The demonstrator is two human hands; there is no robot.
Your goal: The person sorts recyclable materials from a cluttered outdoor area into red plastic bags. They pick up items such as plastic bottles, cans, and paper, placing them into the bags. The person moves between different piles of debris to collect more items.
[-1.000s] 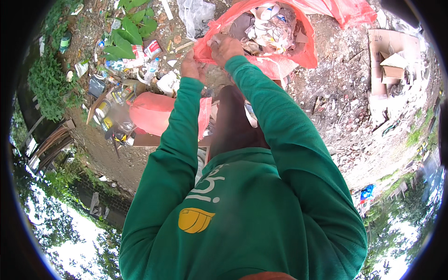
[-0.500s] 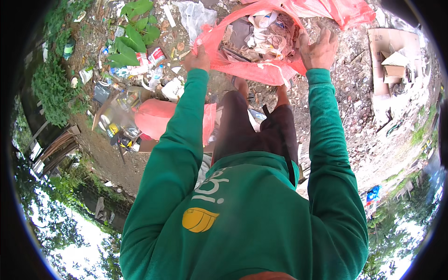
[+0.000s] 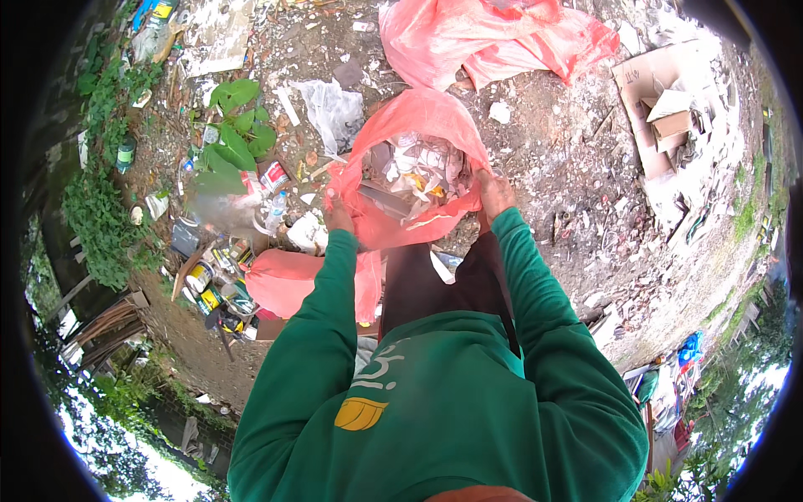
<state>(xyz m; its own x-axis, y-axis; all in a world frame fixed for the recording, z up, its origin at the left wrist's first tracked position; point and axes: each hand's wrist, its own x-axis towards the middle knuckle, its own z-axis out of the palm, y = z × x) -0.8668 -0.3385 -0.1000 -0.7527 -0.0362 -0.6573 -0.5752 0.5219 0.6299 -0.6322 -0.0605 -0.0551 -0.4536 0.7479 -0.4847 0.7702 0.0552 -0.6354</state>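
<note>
Between my two hands hangs a red plastic sack [image 3: 418, 109], its mouth spread wide toward me. Inside it lie whitish and pinkish scraps [image 3: 427, 163], a flat brown piece and a bit of yellow. My left hand [image 3: 338, 217] is closed on the left side of the rim. On the opposite side, my right hand [image 3: 496, 192] grips the rim with its fingers wrapped round the plastic. The sack is in front of my legs, and its lower part is hidden.
Another red sack [image 3: 502, 42] lies on the ground ahead. A third red sack [image 3: 284, 280] rests by my left arm, near cans and bottles. Clear plastic [image 3: 330, 113] and a leafy plant [image 3: 238, 138] are at left. Flattened cardboard [image 3: 640, 100] lies at right among litter.
Both hands have drawn the sack closer to my body and somewhat left. Its far rim now stands up, apart from the red sack ahead, and the contents have shifted.
</note>
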